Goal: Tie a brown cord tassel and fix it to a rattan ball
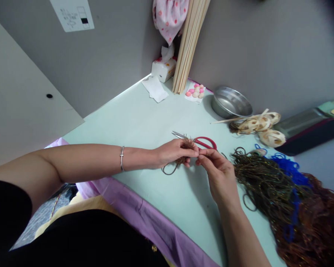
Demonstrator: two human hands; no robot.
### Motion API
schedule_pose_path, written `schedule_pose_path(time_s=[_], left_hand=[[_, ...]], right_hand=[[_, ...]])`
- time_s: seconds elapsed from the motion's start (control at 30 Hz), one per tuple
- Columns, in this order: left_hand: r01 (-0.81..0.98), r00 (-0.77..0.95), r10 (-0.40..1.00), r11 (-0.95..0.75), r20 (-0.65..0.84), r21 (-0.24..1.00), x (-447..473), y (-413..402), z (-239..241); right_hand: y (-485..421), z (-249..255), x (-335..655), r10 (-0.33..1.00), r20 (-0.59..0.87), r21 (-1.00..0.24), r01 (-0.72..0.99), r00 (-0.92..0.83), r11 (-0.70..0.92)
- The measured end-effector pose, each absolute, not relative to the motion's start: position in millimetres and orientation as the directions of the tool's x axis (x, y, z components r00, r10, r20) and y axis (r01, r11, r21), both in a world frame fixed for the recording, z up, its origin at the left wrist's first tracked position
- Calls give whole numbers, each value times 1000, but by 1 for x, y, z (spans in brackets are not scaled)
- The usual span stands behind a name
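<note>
1. The left hand, a thin metal bracelet on its wrist, is closed round a tuft of frizzy brown cord. It holds the tuft just above the counter, about mid-way along it, and a loose loop of the cord trails out underneath.
2. The right hand meets it fingertip to fingertip. Thumb and forefinger are pinched shut on the tuft's near end and the other fingers are curled under.
3. To do this well, I judge the left grip should stay firm so the wiry fibres cannot spring apart. The right pinch should work close to the left fingertips, with the slack loop kept clear.
4. Just behind the hands lie scissors with steel blades and glossy red handles.
5. Toward the far right edge stand a shallow steel bowl, smooth and round, and coils of flat, pale woven strip.
6. At the right edge are tangled heaps of thin, springy cord, first olive, then blue, then rust-brown.
</note>
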State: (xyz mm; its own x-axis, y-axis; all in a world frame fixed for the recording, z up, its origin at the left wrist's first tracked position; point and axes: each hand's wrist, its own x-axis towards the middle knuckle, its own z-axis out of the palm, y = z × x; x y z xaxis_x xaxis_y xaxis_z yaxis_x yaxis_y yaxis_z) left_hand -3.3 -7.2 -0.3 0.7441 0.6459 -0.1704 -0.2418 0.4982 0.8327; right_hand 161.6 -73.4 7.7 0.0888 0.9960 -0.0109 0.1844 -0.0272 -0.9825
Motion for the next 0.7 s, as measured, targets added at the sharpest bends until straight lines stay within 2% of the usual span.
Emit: schedule_pose_path(time_s=[0.3, 0.5, 0.7], left_hand=[[-352, 715, 688, 509, -125, 786, -1, -6, -5], [-258, 724, 683, 400, -99, 879, -1, -7, -7], [-246, 744, 652, 470, -147, 848, -2, -7, -8]], right_hand=[[-72, 5, 159, 992, -85, -990, 107, 93, -95], [-72, 4, 161, 992, -56, -988, 139, 111, -71], [-72, 3, 159, 991, -63, -990, 117, 118, -77]])
